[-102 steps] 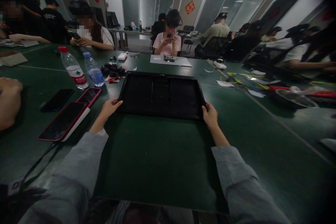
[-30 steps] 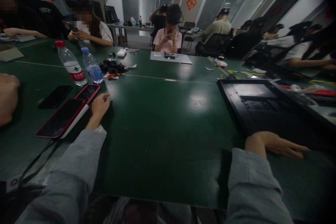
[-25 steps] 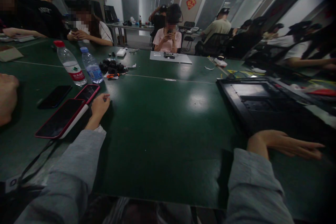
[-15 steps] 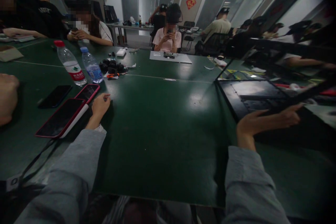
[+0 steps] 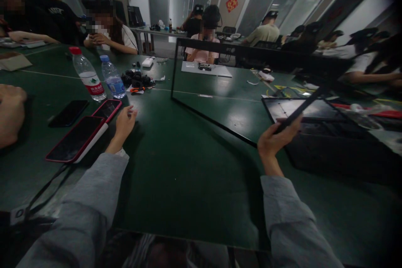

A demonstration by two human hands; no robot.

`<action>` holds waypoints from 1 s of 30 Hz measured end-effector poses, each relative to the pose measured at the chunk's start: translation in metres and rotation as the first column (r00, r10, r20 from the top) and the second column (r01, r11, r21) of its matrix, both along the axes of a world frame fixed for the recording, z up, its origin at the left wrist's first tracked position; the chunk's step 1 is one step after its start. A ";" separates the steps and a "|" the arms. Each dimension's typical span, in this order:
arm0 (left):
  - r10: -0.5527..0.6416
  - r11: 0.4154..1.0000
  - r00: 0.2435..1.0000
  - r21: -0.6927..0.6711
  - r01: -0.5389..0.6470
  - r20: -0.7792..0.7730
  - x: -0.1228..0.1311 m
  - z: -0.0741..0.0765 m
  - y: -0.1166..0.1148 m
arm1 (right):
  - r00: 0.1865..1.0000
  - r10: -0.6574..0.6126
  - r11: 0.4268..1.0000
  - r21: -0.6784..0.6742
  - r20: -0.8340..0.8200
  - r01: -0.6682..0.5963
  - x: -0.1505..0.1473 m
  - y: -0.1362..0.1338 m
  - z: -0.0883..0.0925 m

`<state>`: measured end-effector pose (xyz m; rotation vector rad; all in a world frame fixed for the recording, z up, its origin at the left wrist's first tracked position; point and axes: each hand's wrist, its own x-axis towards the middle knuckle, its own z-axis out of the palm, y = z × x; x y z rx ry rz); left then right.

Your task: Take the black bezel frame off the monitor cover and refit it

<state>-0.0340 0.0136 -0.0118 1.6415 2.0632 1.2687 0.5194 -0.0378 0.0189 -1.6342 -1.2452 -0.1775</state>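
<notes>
My right hand (image 5: 274, 139) grips one side of a thin black rectangular frame, which looks like a laptop screen bezel (image 5: 260, 55). It is raised above the green table (image 5: 188, 184) and tilted, with its open middle showing the table behind. Over at the left, my left hand (image 5: 125, 125) rests at the table with nothing in it, its fingers loosely bent and apart. Right beside that hand lie a phone in a pink case (image 5: 108, 109) and a larger dark-screened phone with a red edge (image 5: 77, 139).
Black laptop-like panels (image 5: 339, 146) lie at the right. Two water bottles, one red-capped (image 5: 91, 79) and one blue-capped (image 5: 113, 81), stand near a pile of black parts (image 5: 136, 79). Another person's hand (image 5: 11, 115) is at the left edge. Several people sit around.
My right hand has swung the black bezel leftward, off the panels at the right and over the middle of the table. My left hand has barely shifted.
</notes>
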 end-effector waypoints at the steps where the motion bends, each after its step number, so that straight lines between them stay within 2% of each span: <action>1: -0.017 1.000 0.999 0.025 0.017 0.028 0.002 -0.001 0.001 | 1.000 0.028 0.999 0.018 -0.008 -0.028 -0.002 0.002 -0.003; 4: -0.097 0.994 0.989 0.066 0.090 0.112 0.012 -0.005 0.003 | 0.998 0.049 0.994 0.093 0.038 -0.052 -0.004 0.012 -0.016; 7: -0.252 0.967 0.952 0.018 0.252 0.175 0.021 -0.006 0.001 | 0.996 0.065 0.994 0.087 0.063 -0.071 -0.001 0.023 -0.028; 9: -0.307 0.949 0.930 -0.007 0.315 0.200 0.026 -0.004 -0.001 | 0.997 0.052 0.996 0.072 0.064 -0.057 0.002 0.029 -0.033; 11: -0.284 0.957 0.939 0.000 0.289 0.195 0.028 -0.003 -0.002 | 0.998 0.038 0.999 0.022 0.051 -0.039 0.004 0.034 -0.039; 13: -0.214 0.977 0.964 0.009 0.215 0.157 0.028 -0.004 -0.001 | 0.999 0.041 0.997 -0.062 0.018 -0.040 0.007 0.038 -0.046; 15: -0.131 0.991 0.984 -0.009 0.133 0.119 0.026 -0.006 0.001 | 0.996 0.084 0.983 -0.162 -0.043 -0.089 0.010 0.043 -0.055; 17: -0.061 0.996 0.992 -0.053 0.067 0.107 0.024 -0.007 0.003 | 0.977 0.160 0.951 -0.241 -0.143 -0.191 0.015 0.048 -0.064; 19: -0.027 0.996 0.996 -0.083 0.035 0.091 0.022 -0.008 0.003 | 0.930 0.247 0.914 -0.252 -0.272 -0.317 0.019 0.053 -0.071; 22: -0.016 0.997 1.000 -0.072 0.014 -0.023 0.022 -0.005 -0.001 | 0.847 0.347 0.886 -0.154 -0.403 -0.436 0.025 0.057 -0.077; 24: -0.011 0.997 0.992 -0.074 0.001 -0.128 0.023 -0.003 -0.004 | 0.829 0.385 0.884 -0.097 -0.405 -0.458 0.027 0.059 -0.079; 26: -0.012 0.995 0.975 -0.099 -0.011 -0.222 0.024 -0.003 -0.007 | 0.848 0.392 0.890 -0.088 -0.357 -0.448 0.028 0.059 -0.080; 30: -0.022 0.992 0.943 -0.127 -0.021 -0.332 0.023 -0.007 -0.008 | 0.925 0.318 0.914 -0.191 -0.206 -0.357 0.029 0.059 -0.084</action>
